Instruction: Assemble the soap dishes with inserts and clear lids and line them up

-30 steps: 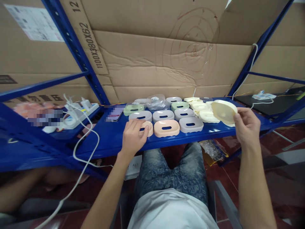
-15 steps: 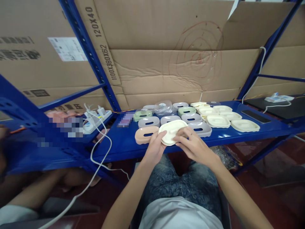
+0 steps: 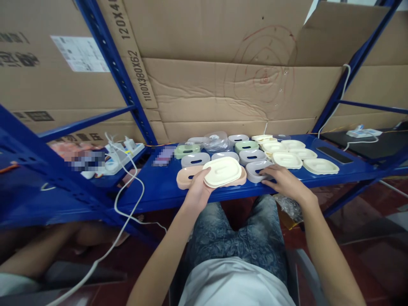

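My left hand [image 3: 198,190] grips a cream oval soap-dish tray [image 3: 222,171] by its left edge, thumb on top, held above the front of the blue shelf. Behind and under that tray, two peach soap dishes [image 3: 182,180] partly show. With fingers over its right rim and thumb at the near side, my right hand [image 3: 283,182] takes hold of a grey slotted soap dish [image 3: 251,175] in the front row. More grey dishes [image 3: 195,160] and green dishes [image 3: 247,146] stand behind. To the right lie several cream trays [image 3: 287,160].
Clear plastic packaging [image 3: 217,142] sits among the back dishes. A dark flat phone-like slab [image 3: 334,154] lies right on the blue shelf [image 3: 149,187]. A white power strip [image 3: 123,159] and hanging cable [image 3: 140,180] are at left. Another person's arm [image 3: 41,246] shows at lower left.
My right hand has let go of the cream tray and moved right to the grey dish. The tray, in my left hand, has shifted slightly left, and a second peach dish shows beneath it.
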Demonstrator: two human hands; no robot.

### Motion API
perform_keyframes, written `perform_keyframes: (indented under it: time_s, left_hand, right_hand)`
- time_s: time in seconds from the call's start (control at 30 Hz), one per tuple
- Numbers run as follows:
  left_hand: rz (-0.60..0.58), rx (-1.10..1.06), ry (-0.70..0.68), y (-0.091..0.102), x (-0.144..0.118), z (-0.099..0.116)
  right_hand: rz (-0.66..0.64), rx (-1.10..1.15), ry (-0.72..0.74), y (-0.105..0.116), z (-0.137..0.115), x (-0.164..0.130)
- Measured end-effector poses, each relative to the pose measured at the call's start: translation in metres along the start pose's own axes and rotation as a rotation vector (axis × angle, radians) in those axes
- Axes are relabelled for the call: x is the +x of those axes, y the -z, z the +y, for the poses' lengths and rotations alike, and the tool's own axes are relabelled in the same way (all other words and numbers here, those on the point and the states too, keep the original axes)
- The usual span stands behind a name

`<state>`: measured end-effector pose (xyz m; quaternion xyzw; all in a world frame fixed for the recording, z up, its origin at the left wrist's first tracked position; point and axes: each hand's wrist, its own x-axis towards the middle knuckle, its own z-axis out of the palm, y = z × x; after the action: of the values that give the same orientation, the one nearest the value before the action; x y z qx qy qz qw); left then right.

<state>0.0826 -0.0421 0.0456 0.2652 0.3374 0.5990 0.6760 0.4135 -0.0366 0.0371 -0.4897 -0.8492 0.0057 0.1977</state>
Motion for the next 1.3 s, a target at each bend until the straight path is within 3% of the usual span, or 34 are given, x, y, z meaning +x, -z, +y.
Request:
perform_keyframes:
  time_s: [0.17, 0.33, 0.47, 0.53, 0.63, 0.73, 0.93, 1.3]
  left_hand:
    - [0.008, -0.038, 0.005, -0.001, -0.001, 0.002]
    - [-0.022, -0.067, -0.005, 0.000, 0.001, 0.000]
    - [-0.077, -0.064, 0.028, -0.002, -0.003, -0.002]
    - [-0.100, -0.060, 0.060, -0.005, -0.007, -0.004]
    - [-0.140, -0.053, 0.120, -0.010, -0.015, -0.006]
    - [-0.194, -0.063, 0.131, -0.014, -0.022, -0.008]
    - [-0.275, -0.046, 0.066, -0.015, -0.027, -0.013]
    - [-0.196, -0.020, -0.008, -0.011, -0.024, -0.014]
  right_hand:
    - [0.065, 0.072, 0.038, 0.002, -0.003, 0.002]
    - [0.278, 0.067, 0.050, 0.011, -0.011, 0.000]
    - [0.522, 0.073, 0.110, 0.015, -0.039, 0.001]
    - [0.582, 0.097, 0.205, 0.014, -0.061, 0.004]
    - [0.525, 0.108, 0.381, 0.006, -0.093, 0.011]
    - [0.413, 0.071, 0.475, -0.004, -0.109, 0.018]
    - [0.381, 0.061, 0.481, -0.012, -0.106, 0.019]
    - [0.463, -0.050, 0.495, -0.025, -0.117, 0.024]
